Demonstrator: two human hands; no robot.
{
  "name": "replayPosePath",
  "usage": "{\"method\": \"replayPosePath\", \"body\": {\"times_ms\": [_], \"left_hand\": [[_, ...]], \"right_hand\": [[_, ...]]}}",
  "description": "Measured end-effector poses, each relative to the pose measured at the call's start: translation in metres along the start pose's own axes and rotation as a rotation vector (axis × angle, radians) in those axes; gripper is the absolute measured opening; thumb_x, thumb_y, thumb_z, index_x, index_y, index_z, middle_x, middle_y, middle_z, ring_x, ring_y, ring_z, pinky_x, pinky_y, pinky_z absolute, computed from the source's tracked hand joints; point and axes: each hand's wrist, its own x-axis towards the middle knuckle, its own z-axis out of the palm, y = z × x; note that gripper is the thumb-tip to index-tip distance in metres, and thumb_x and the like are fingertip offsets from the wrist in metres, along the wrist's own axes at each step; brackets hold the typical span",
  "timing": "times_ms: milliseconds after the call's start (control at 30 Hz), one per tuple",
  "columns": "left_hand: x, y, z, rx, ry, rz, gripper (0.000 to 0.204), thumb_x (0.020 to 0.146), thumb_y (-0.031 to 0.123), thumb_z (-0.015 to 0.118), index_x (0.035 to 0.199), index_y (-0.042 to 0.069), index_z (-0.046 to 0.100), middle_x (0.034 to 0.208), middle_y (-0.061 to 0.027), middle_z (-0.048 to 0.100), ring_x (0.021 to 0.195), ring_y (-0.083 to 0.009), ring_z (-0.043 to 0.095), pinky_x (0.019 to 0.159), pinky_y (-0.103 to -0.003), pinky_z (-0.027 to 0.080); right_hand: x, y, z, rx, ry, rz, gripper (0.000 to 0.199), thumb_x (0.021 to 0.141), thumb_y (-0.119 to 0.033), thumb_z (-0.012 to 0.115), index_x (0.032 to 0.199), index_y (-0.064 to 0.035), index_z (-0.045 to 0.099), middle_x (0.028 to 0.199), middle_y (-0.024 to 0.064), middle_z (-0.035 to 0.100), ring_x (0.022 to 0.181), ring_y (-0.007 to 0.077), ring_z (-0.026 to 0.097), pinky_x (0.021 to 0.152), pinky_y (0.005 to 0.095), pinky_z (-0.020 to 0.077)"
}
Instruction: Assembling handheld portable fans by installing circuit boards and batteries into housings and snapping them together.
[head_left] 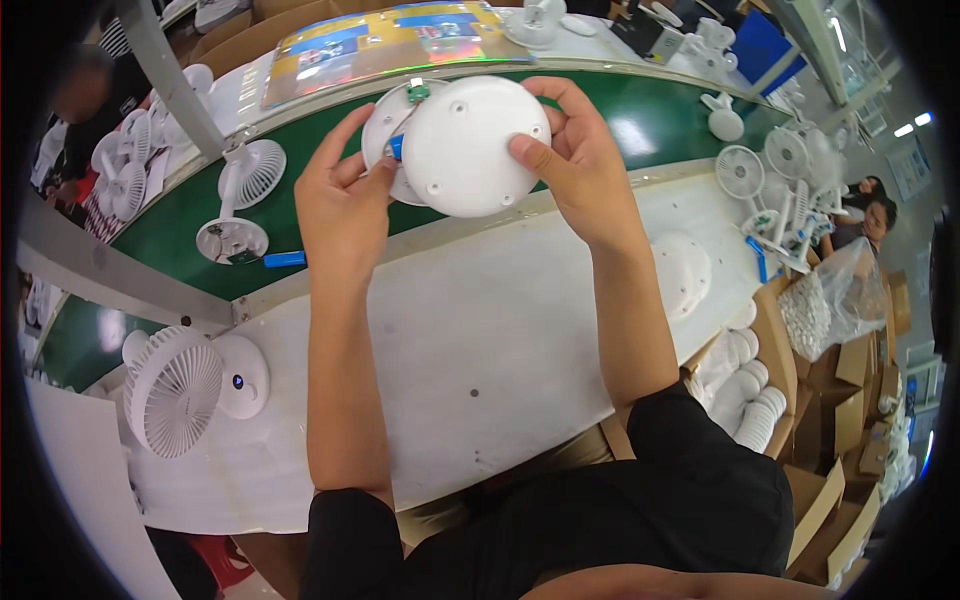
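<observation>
Both arms reach forward over the green belt. My right hand (590, 175) grips a round white cover (475, 150) by its right edge, thumb on its face; several small holes dot the disc. Behind and left of it, my left hand (345, 200) is closed on an open white fan base (378, 128), which the cover partly hides. A small green circuit board (417, 91) sticks out at the top of that base. Close to my left thumb shows a blue cylindrical battery (397, 147); whether the thumb presses it, I cannot tell.
On the belt (640, 100) at left lie a fan with an opened base (232, 240) and a blue battery (285, 260). An assembled fan (175, 390) stands on the white table at lower left. Another round cover (680, 277) and a carton of white parts (785, 400) are at right.
</observation>
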Motion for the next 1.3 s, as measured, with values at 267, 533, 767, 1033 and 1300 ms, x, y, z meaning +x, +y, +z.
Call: {"method": "replayPosePath", "body": {"times_ms": [267,533,767,1033,1300], "left_hand": [[-0.006,0.009,0.009,-0.133,-0.005,-0.004,0.054,0.085,-0.010,0.061,0.137,0.000,0.052,0.107,-0.0219,0.071,0.086,-0.0206,0.071,0.071,-0.025,0.060],[-0.009,0.008,0.024,-0.120,-0.040,0.015,0.053,0.086,-0.010,0.060,0.137,0.000,0.052,0.108,-0.0229,0.070,0.087,-0.0200,0.071,0.071,-0.025,0.059],[-0.003,0.008,0.023,-0.279,-0.115,-0.193,0.049,0.090,-0.004,0.057,0.138,-0.002,0.050,0.110,-0.0222,0.069,0.088,-0.0210,0.069,0.074,-0.025,0.058],[-0.017,0.028,0.039,-0.127,-0.119,-0.054,0.048,0.090,0.003,0.059,0.137,-0.004,0.050,0.114,-0.0186,0.064,0.095,-0.0189,0.063,0.083,-0.027,0.054],[-0.037,0.047,0.043,-0.234,-0.084,0.225,0.045,0.089,0.009,0.065,0.131,-0.003,0.052,0.120,-0.0159,0.059,0.103,-0.0199,0.057,0.091,-0.029,0.048]], "right_hand": [[0.019,0.019,-0.012,0.356,0.151,0.178,0.041,0.091,-0.004,0.064,0.129,-0.0006,0.049,0.114,0.0193,0.064,0.100,0.0249,0.063,0.083,0.0311,0.0546],[0.020,0.028,-0.001,0.314,0.227,0.240,0.036,0.093,-0.008,0.064,0.127,-0.0009,0.053,0.115,0.0178,0.062,0.101,0.0247,0.061,0.082,0.0324,0.0540],[0.018,0.022,0.004,0.190,0.315,0.278,0.035,0.092,-0.008,0.062,0.126,-0.0016,0.057,0.115,0.0171,0.062,0.101,0.0238,0.059,0.086,0.0335,0.0526],[0.012,0.011,0.012,0.101,0.272,0.128,0.037,0.088,-0.003,0.062,0.124,-0.0025,0.059,0.116,0.0160,0.062,0.103,0.0230,0.058,0.089,0.0333,0.0515],[-0.005,-0.018,0.004,-0.114,0.109,-0.416,0.045,0.079,0.003,0.068,0.123,-0.0034,0.061,0.116,0.0125,0.059,0.102,0.0215,0.058,0.088,0.0302,0.0507]]}}
